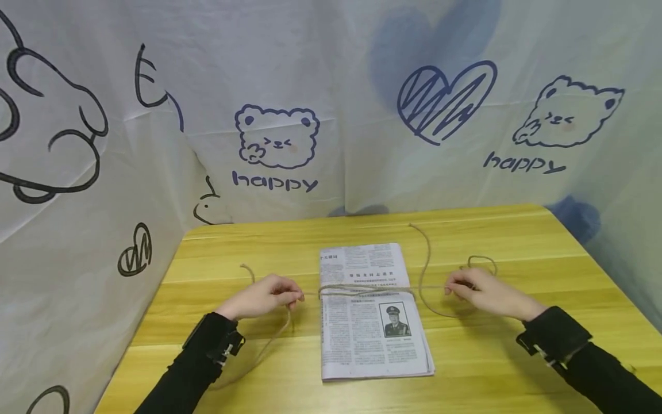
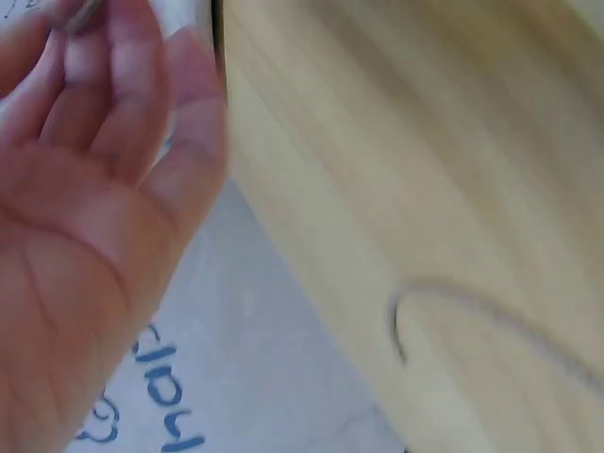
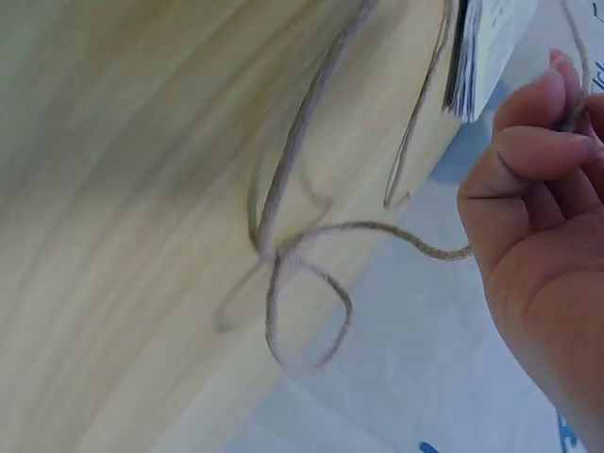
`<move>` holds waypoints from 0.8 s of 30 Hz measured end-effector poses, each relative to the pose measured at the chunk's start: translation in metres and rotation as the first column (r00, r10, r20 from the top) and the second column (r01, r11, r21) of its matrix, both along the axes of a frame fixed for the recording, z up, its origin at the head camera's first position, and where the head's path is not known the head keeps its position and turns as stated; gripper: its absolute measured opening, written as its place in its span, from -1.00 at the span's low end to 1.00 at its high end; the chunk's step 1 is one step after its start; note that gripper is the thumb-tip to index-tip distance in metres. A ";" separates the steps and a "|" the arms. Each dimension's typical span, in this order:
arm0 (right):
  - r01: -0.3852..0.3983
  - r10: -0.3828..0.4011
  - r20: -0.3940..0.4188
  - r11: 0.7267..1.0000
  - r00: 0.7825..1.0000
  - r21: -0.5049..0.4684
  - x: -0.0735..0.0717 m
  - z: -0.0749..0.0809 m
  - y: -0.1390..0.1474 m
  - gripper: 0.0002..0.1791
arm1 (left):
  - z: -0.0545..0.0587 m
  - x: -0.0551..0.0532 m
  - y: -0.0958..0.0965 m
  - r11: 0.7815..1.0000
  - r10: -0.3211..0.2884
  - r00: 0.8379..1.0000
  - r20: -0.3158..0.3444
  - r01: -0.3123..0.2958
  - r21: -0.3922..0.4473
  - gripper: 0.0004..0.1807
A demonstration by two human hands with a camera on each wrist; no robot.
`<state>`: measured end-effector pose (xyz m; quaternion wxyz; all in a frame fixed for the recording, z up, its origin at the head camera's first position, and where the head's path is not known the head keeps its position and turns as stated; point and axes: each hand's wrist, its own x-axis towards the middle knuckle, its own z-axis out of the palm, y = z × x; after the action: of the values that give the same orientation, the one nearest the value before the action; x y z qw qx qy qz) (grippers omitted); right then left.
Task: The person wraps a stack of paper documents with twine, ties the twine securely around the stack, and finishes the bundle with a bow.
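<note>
A folded stack of newspaper [image 1: 351, 345] lies on the table in the head view. Thin brown twine [image 1: 362, 292] crosses its middle in several strands. At the left of the stack, my left hand [image 1: 265, 297] pinches one length of twine between thumb and fingers, and a tail hangs below it. My right hand [image 1: 486, 292] pinches another length on the right side, with the strand stretched toward the paper. In the right wrist view, loose twine [image 3: 307, 123] loops beside the right hand [image 3: 543, 198]. The left wrist view shows the left hand [image 2: 85, 198], its fingertips partly cut off.
The yellow wood-grain table [image 1: 258, 397] has rounded back corners. White cloth [image 1: 351, 75] with drawn bears and hearts hangs behind it and along the sides. A loose twine end [image 1: 421, 236] curves behind the stack's right side, and another end [image 2: 396, 330] lies left.
</note>
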<state>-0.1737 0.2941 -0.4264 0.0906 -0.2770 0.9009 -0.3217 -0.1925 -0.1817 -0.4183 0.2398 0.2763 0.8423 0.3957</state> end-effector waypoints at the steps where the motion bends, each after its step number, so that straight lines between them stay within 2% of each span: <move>1: -0.005 0.005 -0.009 1.000 1.000 0.016 0.000 0.000 0.002 -0.76 | 0.004 0.001 -0.004 0.999 -0.021 1.000 0.012 0.022 -0.027 -0.71; 6: -0.030 0.044 -0.104 0.991 0.994 0.130 0.000 -0.001 0.008 -0.82 | 0.017 0.005 -0.025 0.986 -0.102 0.988 0.118 0.116 -0.119 -0.72; 7: -0.033 0.054 -0.131 0.987 0.990 0.158 0.001 -0.001 0.008 -0.83 | 0.019 0.005 -0.028 0.984 -0.101 0.986 0.136 0.119 -0.133 -0.72; 9: -0.027 0.068 -0.184 0.977 0.981 0.214 0.002 -0.002 0.009 -0.83 | 0.023 0.006 -0.034 0.982 -0.093 0.988 0.125 0.111 -0.150 -0.74; 12: 0.008 0.058 -0.233 0.962 0.971 0.272 0.003 -0.001 0.009 -0.84 | 0.025 0.003 -0.038 0.981 -0.027 0.999 -0.024 0.022 -0.194 -0.79; 13: 0.027 0.047 -0.241 0.956 0.969 0.291 0.003 -0.001 0.008 -0.84 | 0.026 0.002 -0.038 0.978 0.007 0.996 -0.093 -0.026 -0.207 -0.80; 14: 0.046 0.038 -0.257 0.949 0.966 0.313 0.003 0.000 0.008 -0.84 | 0.027 0.001 -0.037 0.973 0.036 0.985 -0.170 -0.074 -0.219 -0.81; 15: 0.066 0.031 -0.275 0.939 0.961 0.336 0.003 0.001 0.008 -0.83 | 0.028 0.001 -0.037 0.964 0.068 0.966 -0.248 -0.127 -0.232 -0.83; 17: 0.107 0.017 -0.307 0.917 0.952 0.384 0.002 0.002 0.009 -0.81 | 0.029 0.000 -0.035 0.944 0.098 0.912 -0.398 -0.212 -0.254 -0.87; 20: 0.168 -0.020 -0.332 0.890 0.943 0.424 0.001 0.001 0.012 -0.80 | 0.030 0.000 -0.033 0.912 0.098 0.802 -0.590 -0.310 -0.270 -0.93; 21: 0.185 -0.041 -0.325 0.885 0.945 0.427 0.001 0.001 0.014 -0.82 | 0.031 0.000 -0.033 0.903 0.094 0.766 -0.635 -0.335 -0.270 -0.95; 22: 0.200 -0.063 -0.313 0.882 0.948 0.426 0.000 0.001 0.016 -0.84 | 0.031 0.000 -0.033 0.896 0.086 0.738 -0.669 -0.351 -0.271 -0.96; 24: 0.231 -0.101 -0.307 0.876 0.946 0.423 0.000 0.000 0.020 -0.86 | 0.031 0.000 -0.034 0.884 0.074 0.702 -0.709 -0.375 -0.280 -0.95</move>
<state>-0.1740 0.3138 -0.4261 -0.0019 -0.2110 0.9751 -0.0676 -0.1926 -0.2161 -0.3874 -0.0847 0.2384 0.9611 0.1110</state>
